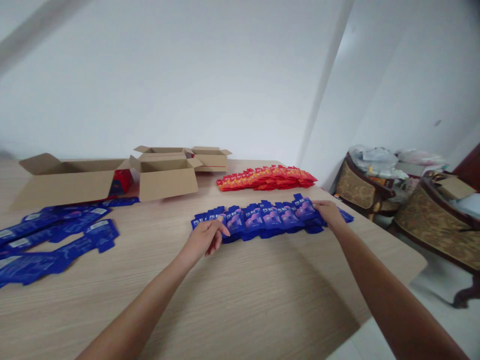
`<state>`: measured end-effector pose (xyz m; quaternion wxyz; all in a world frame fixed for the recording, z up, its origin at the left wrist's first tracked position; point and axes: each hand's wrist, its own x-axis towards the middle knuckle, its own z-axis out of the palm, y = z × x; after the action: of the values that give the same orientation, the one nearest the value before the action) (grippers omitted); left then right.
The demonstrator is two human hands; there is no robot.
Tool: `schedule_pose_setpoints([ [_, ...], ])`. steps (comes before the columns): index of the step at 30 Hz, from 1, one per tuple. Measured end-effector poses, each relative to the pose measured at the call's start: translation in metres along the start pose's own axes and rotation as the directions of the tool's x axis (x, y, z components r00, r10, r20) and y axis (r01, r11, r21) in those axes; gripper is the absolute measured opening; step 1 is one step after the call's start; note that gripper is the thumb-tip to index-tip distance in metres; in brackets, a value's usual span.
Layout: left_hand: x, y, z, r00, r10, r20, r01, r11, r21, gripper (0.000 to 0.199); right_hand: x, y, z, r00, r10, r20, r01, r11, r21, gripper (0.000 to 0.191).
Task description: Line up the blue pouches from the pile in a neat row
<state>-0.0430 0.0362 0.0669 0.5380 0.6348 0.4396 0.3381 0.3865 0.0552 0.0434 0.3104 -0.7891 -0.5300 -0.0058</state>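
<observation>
A row of overlapping blue pouches (272,217) with purple pictures and white lettering lies across the table. At its left part is my left hand (205,237), the index finger reaching over the pouches and the other fingers loosely curled; nothing shows in its grasp. My right hand (328,211) is closed on the edge of a blue pouch (305,208) at the row's right end, its fingertips partly hidden. More blue pouches (345,215) stick out beyond that hand.
Behind the row lies a fanned pile of red-orange pouches (268,178). Open cardboard boxes (168,178) stand at the back left, with strips of blue pouches (71,245) in front. Two patterned chairs (362,187), one heaped with plastic bags (375,157), stand right of the table (262,295).
</observation>
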Motion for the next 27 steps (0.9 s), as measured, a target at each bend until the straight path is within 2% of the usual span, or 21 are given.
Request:
schedule_pose_setpoints([
  [3,0.001,0.007,0.012,0.998,0.067,-0.017,-0.066,0.998,0.016,0.044,-0.004,-0.012,-0.011,0.995,-0.009,-0.104,0.041,0.951,0.308,0.039],
  [4,0.003,0.009,0.017,0.995,0.099,-0.02,-0.099,0.995,0.016,0.044,-0.008,-0.021,-0.016,0.992,-0.009,-0.129,0.066,0.892,0.448,0.04],
  [6,0.008,0.014,0.028,0.986,0.166,-0.015,-0.166,0.986,-0.013,0.042,-0.022,-0.046,-0.024,0.992,-0.018,-0.125,0.1,0.716,0.69,0.041],
  [10,0.023,0.023,0.053,0.969,0.244,0.039,-0.235,0.958,-0.163,0.044,-0.065,-0.109,-0.032,0.986,-0.149,0.077,-0.003,0.444,0.896,0.041],
  [13,0.028,0.027,0.066,0.965,0.249,0.086,-0.215,0.933,-0.288,0.044,-0.096,-0.143,-0.027,0.95,-0.235,0.208,-0.121,0.339,0.933,0.038],
  [15,0.029,0.026,0.07,0.967,0.233,0.102,-0.19,0.929,-0.318,0.041,-0.109,-0.154,-0.02,0.934,-0.263,0.242,-0.153,0.32,0.935,0.037],
  [17,0.028,0.024,0.07,0.971,0.218,0.096,-0.181,0.939,-0.293,0.038,-0.116,-0.158,-0.013,0.929,-0.287,0.233,-0.13,0.337,0.933,0.035],
  [23,0.019,0.024,0.064,0.972,0.226,0.063,-0.212,0.961,-0.175,0.038,-0.119,-0.158,-0.004,0.942,-0.299,0.149,0.041,0.546,0.837,0.029],
  [27,0.014,0.026,0.062,0.963,0.245,0.114,-0.227,0.962,-0.151,0.039,-0.117,-0.158,-0.001,0.947,-0.281,0.156,0.018,0.531,0.847,0.035],
])
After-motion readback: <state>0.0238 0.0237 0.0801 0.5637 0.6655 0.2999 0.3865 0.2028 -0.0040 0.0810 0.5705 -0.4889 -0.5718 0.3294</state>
